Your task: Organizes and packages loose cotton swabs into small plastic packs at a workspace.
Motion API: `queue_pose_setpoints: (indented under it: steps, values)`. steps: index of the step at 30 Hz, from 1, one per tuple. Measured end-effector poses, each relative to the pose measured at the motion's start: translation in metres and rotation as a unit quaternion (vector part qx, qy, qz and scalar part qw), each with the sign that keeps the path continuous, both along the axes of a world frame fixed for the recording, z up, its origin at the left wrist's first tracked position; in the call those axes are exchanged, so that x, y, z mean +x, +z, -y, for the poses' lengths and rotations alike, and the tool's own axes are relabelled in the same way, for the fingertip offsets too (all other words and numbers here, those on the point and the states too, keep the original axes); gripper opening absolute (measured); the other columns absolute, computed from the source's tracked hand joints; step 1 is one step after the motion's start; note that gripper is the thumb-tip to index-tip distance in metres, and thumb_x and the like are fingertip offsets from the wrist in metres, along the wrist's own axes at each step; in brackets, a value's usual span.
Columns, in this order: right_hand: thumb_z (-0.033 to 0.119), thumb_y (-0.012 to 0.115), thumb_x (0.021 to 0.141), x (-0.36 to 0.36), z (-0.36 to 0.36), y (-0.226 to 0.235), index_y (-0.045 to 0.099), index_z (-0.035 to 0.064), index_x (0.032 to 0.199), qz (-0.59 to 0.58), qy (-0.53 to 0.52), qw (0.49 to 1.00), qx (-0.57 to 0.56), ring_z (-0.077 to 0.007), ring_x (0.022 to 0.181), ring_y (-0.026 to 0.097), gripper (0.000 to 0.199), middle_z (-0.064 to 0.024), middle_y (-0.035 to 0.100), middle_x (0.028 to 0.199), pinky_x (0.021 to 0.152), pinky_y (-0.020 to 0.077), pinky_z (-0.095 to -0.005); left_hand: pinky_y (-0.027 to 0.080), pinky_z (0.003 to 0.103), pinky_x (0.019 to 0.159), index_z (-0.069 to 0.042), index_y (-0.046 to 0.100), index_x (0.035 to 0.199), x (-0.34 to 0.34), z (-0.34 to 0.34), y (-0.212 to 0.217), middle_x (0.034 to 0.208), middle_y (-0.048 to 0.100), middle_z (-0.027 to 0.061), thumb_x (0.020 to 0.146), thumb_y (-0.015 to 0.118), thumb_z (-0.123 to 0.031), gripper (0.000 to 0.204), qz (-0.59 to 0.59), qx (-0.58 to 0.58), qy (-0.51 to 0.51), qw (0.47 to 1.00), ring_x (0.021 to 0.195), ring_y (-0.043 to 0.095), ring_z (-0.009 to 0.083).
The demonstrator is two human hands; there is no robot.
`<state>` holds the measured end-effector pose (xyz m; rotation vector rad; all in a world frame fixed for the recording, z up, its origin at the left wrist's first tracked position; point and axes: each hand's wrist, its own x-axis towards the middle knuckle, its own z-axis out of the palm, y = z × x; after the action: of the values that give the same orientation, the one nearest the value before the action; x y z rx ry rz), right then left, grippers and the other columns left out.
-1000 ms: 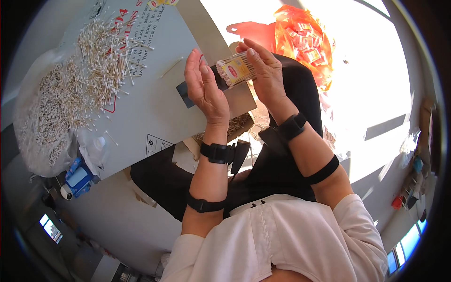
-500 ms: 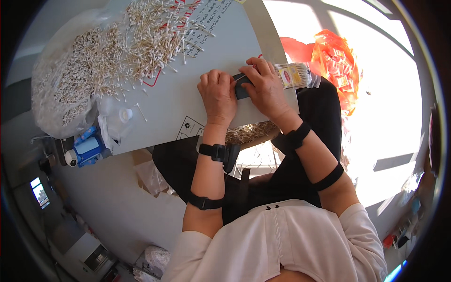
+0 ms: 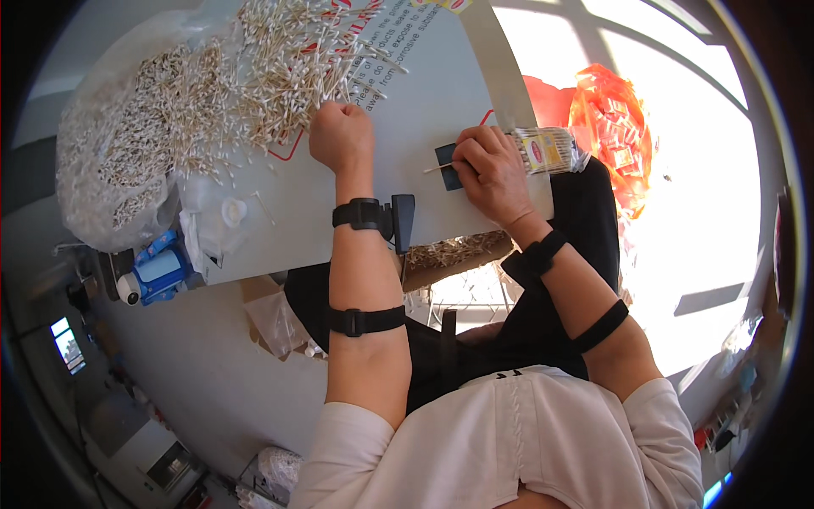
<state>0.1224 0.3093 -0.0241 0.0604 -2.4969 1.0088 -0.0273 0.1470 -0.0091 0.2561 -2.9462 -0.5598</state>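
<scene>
My left hand [image 3: 342, 137] is closed in a fist at the right edge of a heaped pile of cotton swabs [image 3: 275, 85]. Whatever its fingers hold, if anything, is hidden. My right hand [image 3: 493, 176] has its fingers bent together, with a single cotton swab [image 3: 435, 170] sticking out of them to the left. Under that swab and the fingertips lies a dark flat rectangular piece [image 3: 446, 155] on the grey tabletop. Just right of this hand, a clear bag of cotton swabs with a yellow label [image 3: 547, 151] lies at the table's right edge.
A large clear bag [image 3: 93, 170] full of swabs sits at the table's left. Near it are a translucent white plastic item [image 3: 231, 214] and a blue-and-white object [image 3: 161, 270]. An orange bag [image 3: 623, 127] of small packets stands beyond the right edge. More swabs [image 3: 458, 251] show below the front edge.
My left hand has left the dark piece and moved left and away from me to the swab pile. My right hand stays by the piece, with a swab now showing in its fingers.
</scene>
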Motion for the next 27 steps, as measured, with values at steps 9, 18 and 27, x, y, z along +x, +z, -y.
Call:
queue_pose_setpoints:
  steps: [9,18,27]
  values:
    - [0.005,0.067,0.074,-0.003,0.002,-0.001,0.057,0.0084,0.081,-0.013,0.000,1.000,0.000,-0.0273,0.090,0.056,0.013,-0.0043,0.057,0.095,0.078,0.0428,-0.0394,0.047,0.033,0.061,0.002,0.065,0.076,0.029,0.046,-0.019,0.067,0.063,0.0060,0.077,0.072,-0.006,0.010,-0.104,0.323,0.024,0.940,0.062,0.057,0.0168]
    - [0.006,0.067,0.075,0.000,-0.003,-0.004,0.058,0.0089,0.080,-0.011,-0.003,1.000,-0.002,-0.0270,0.089,0.056,0.010,-0.0036,0.057,0.093,0.077,0.0420,-0.0395,0.041,0.023,0.056,0.002,0.064,0.078,0.113,0.066,0.021,0.065,0.059,-0.0006,0.081,0.072,-0.007,0.013,0.207,0.361,-0.245,0.876,0.060,0.048,0.0055]
    - [0.008,0.067,0.074,-0.002,0.001,0.002,0.059,0.0092,0.078,0.009,0.016,1.000,0.020,-0.0262,0.087,0.055,0.009,-0.0034,0.057,0.092,0.076,0.0418,-0.0391,0.050,0.044,0.067,-0.002,0.066,0.084,0.018,0.043,0.004,0.076,0.067,0.0129,0.082,0.071,-0.030,0.028,-0.034,0.060,0.015,0.998,0.068,0.063,0.0327]
